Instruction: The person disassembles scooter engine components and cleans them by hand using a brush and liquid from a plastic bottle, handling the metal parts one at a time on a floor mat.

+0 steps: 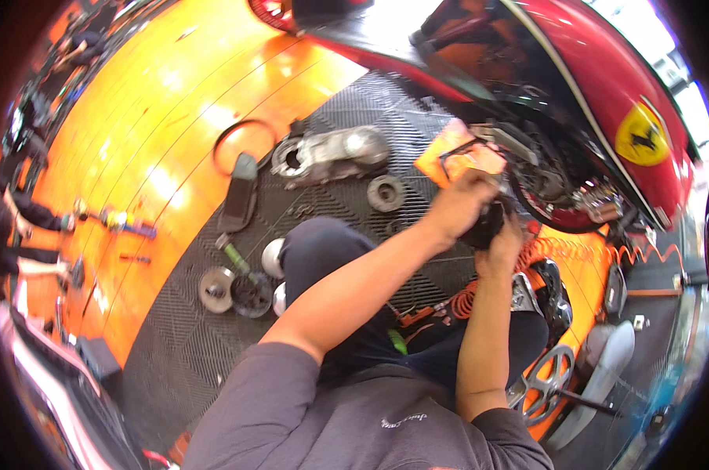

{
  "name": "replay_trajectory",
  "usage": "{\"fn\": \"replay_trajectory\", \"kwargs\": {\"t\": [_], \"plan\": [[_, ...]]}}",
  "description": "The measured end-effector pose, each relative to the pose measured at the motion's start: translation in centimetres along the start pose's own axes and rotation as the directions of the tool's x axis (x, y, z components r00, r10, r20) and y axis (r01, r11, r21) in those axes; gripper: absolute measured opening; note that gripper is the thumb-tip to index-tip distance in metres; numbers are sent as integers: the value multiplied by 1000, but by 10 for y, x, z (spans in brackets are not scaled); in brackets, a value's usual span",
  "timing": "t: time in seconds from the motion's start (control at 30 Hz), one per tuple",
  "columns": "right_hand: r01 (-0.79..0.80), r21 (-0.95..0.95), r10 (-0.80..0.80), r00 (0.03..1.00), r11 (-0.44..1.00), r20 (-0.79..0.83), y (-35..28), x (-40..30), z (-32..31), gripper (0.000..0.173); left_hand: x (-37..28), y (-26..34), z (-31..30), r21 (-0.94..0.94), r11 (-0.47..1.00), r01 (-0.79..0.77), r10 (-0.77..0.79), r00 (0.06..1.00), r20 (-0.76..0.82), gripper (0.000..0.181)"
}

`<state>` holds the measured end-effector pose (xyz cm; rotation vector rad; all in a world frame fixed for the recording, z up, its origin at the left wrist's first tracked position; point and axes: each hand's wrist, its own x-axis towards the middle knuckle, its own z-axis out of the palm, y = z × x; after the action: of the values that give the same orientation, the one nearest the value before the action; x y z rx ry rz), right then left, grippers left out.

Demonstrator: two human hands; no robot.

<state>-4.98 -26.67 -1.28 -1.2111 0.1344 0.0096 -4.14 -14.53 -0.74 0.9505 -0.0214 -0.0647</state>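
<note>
My left hand (pixel 466 197) and my right hand (pixel 503 241) are close together, right of the middle of the view. Between them they hold a dark, rounded part (pixel 485 228), too blurred to name. Just beyond the hands lie an orange-pink sheet or cloth (pixel 442 154) and a dark thin frame-like piece beside the open underside of a red motor scooter (pixel 601 76). Left of the hands, on the black ribbed mat (pixel 195 346), rest a round metal disc with a centre hole (pixel 385 193) and a long cast-metal engine cover (pixel 336 154).
A black belt (pixel 245 122), a dark elongated cover (pixel 238 197), metal discs (pixel 216 289) and a green-handled tool (pixel 234 252) lie to the left. An orange coiled air hose (pixel 542 249) runs at right, near a spoked metal wheel (pixel 548 382). Other people stand at far left.
</note>
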Motion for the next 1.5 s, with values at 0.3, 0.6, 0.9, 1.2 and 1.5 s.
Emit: {"fn": "replay_trajectory", "kwargs": {"t": [0.3, 0.6, 0.9, 1.2, 1.5], "plan": [[110, -287, -25, 959, 951, 283, -23, -20, 20, 37, -7, 41, -11, -405, 913, 43, -68, 997, -47, 45], [-97, 308, 113, 993, 946, -36, -7, -41, -17, 32, -12, 57, -16, -472, 881, -36, 14, 999, -50, 34], [-165, 50, 156, 975, 985, 161, 7, -43, 17, 26, -18, 42, 9, -74, 981, -179, 176, 983, -45, 15], [456, -889, 96, 884, 41, 458, -40, -27, -7, 31, -17, 66, -13, -89, 996, 21, -20, 1000, 15, 25], [-348, 357, 193, 895, 867, 403, -3, -33, -13, 24, -12, 24, 11, -22, 948, -316, 314, 947, -68, 26]]}}
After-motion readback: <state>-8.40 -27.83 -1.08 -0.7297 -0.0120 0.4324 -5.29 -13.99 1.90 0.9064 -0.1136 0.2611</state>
